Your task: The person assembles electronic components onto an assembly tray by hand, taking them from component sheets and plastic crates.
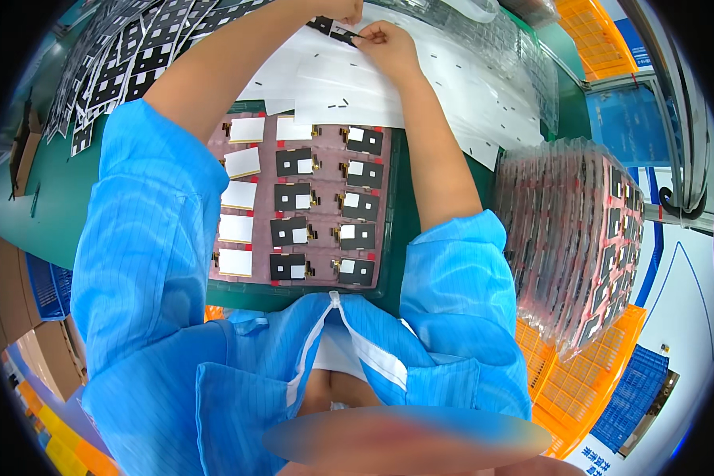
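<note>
At the top of the view, both my hands are at a strip of black die-cut adhesive pieces. My left hand, partly cut off by the upper edge, is closed with its curled fingers against the strip. The fingers of my right hand pinch its right end. Below my forearms lies a pink tray of small flat modules with gold connectors. Several modules show plain white faces, mostly in the left column. Others carry a black piece with white areas. My left arm and sleeve hide part of the tray's left side.
White sheets dotted with small dark bits lie beyond the tray. Printed black-and-white sticker sheets are spread at the far left. Clear plastic trays stand at the back. A tall stack of filled trays rises at right, by an orange crate.
</note>
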Tool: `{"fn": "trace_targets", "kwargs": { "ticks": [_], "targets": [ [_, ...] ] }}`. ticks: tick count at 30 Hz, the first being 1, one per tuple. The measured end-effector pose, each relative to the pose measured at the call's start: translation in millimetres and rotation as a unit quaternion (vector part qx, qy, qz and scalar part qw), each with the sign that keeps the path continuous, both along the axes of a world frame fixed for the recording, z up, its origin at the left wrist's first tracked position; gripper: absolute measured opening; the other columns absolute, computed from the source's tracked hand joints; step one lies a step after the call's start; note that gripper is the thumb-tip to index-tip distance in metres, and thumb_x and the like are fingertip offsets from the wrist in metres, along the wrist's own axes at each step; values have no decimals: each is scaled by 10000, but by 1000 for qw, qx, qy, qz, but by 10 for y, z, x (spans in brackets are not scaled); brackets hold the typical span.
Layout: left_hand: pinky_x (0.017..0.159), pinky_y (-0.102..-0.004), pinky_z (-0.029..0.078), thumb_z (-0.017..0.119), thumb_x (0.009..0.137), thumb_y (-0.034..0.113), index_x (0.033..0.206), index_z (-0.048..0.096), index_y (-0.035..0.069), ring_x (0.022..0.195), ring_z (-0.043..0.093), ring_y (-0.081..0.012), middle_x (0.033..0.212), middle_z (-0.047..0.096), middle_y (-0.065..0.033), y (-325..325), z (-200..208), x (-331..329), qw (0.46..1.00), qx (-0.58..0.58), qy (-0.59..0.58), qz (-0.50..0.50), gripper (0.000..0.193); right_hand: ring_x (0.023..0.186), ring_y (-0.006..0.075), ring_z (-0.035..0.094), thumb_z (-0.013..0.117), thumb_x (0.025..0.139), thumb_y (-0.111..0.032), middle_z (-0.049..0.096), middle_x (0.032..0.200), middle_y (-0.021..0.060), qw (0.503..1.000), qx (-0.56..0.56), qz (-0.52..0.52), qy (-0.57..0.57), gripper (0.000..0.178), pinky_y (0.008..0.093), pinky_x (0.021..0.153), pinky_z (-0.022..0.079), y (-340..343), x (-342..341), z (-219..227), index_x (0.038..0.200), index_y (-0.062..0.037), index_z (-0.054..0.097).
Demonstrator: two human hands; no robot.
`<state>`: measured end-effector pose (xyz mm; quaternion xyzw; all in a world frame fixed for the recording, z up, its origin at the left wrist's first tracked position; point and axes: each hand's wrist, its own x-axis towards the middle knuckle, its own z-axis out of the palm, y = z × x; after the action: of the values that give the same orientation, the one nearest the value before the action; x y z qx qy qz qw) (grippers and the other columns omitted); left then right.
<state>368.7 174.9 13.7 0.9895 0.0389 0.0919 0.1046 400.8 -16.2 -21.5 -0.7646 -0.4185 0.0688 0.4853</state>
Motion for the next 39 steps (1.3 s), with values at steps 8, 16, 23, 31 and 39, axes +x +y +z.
{"fn": "trace_targets", "kwargs": {
  "ticks": [8,16,23,31,39],
  "targets": [
    [539,-407,506,650,795,133,769,755,84,530,624,-273,587,643,-130,-93,106,-179,981,-143,118,56,119,817,99,602,750,847,-113,676,897,33,977,151,-6,150,193,225,741,450,-380,-179,272,986,-31,646],
    [860,-439,496,733,685,150,731,757,127,988,623,-339,1055,681,-137,-302,195,-481,980,-60,-163,-94,56,690,68,521,707,873,-110,651,780,15,971,141,-47,189,185,220,599,373,-845,-476,570,1015,-62,599],
    [837,-427,500,690,820,476,851,749,116,1034,609,-313,1108,668,-142,-215,218,-919,980,59,-186,-35,366,732,81,554,735,848,-83,652,771,9,983,74,31,163,381,224,683,421,-1130,-868,721,1191,-86,569],
    [669,-467,479,774,752,324,650,676,27,774,625,-342,751,651,-156,-297,374,-1454,973,-40,-160,159,329,777,88,581,723,867,-100,666,843,18,981,46,53,183,154,227,701,442,-1251,-1152,723,975,-14,655],
    [677,-384,518,720,794,195,826,716,54,755,664,-304,838,684,-118,-679,182,-2383,981,-188,-55,-8,145,860,86,585,674,911,-102,656,920,13,944,41,130,301,145,250,811,468,-1325,-1221,565,1021,-20,628]
  ]
}}
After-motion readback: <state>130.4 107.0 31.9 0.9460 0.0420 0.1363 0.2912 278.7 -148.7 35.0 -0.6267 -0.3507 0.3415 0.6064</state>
